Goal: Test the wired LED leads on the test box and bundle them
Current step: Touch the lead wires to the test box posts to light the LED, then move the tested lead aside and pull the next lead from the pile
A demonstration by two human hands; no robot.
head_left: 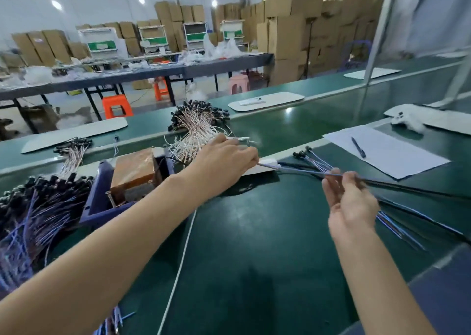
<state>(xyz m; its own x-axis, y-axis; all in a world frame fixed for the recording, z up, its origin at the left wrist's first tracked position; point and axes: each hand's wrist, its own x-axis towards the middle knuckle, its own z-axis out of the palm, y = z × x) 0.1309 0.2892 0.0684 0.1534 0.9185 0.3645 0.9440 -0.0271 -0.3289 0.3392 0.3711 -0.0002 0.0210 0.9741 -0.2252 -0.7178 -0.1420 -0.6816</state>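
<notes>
My left hand (pixel 226 156) reaches across the green bench and pinches the bare end of one blue lead (pixel 300 170) beside a small white test box (pixel 267 161). To the right, my right hand (pixel 350 197) grips a fan of several blue leads (pixel 397 229); their black LED caps (pixel 302 152) point toward the far edge. A big heap of blue leads with black caps (pixel 33 207) lies at the left. A pile of white leads (pixel 197 128) sits behind my left hand.
A blue tray holding a brown block (pixel 132 174) stands left of centre. A white cord (pixel 178 266) runs along the mat toward me. A paper sheet with a pen (pixel 382 151) lies at the right. A smaller white-lead bundle (pixel 74 148) rests on the far left.
</notes>
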